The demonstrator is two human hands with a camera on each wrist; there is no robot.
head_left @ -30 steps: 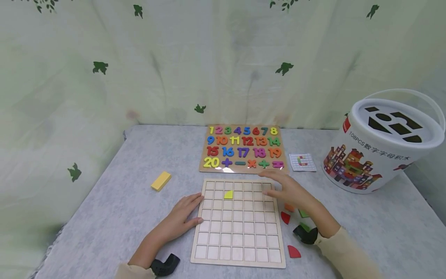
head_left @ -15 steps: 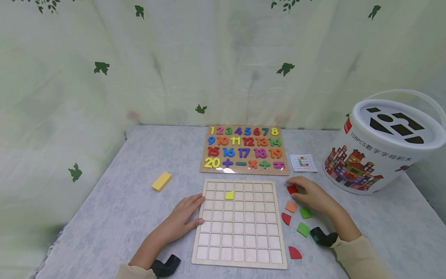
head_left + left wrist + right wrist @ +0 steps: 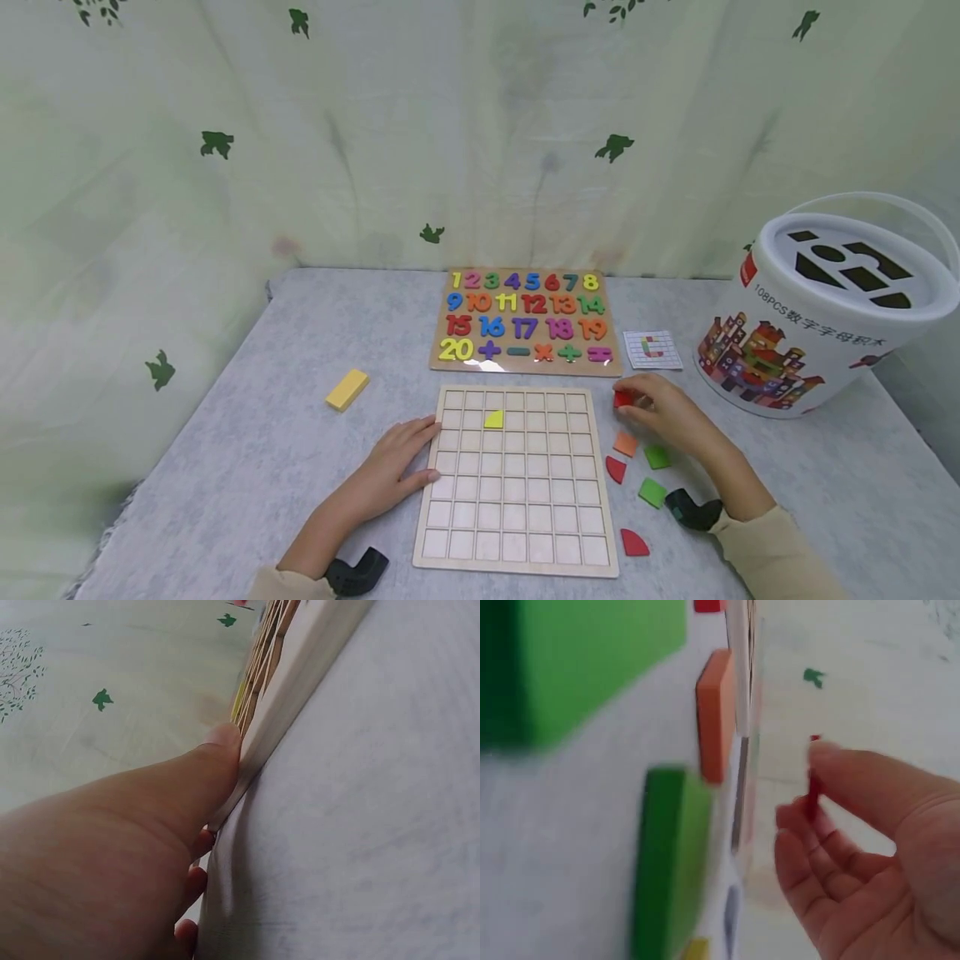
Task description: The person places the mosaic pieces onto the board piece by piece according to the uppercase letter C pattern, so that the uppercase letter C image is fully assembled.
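Right hand [image 3: 667, 414] pinches small red block [image 3: 623, 399].

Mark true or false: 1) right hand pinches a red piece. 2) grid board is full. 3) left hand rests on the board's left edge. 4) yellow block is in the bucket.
1) True: the right hand pinches the red piece.
2) False: the grid board holds only one yellow piece.
3) True: the left hand touches its left edge.
4) False: the yellow block lies on the table, left of the board, far from the bucket.
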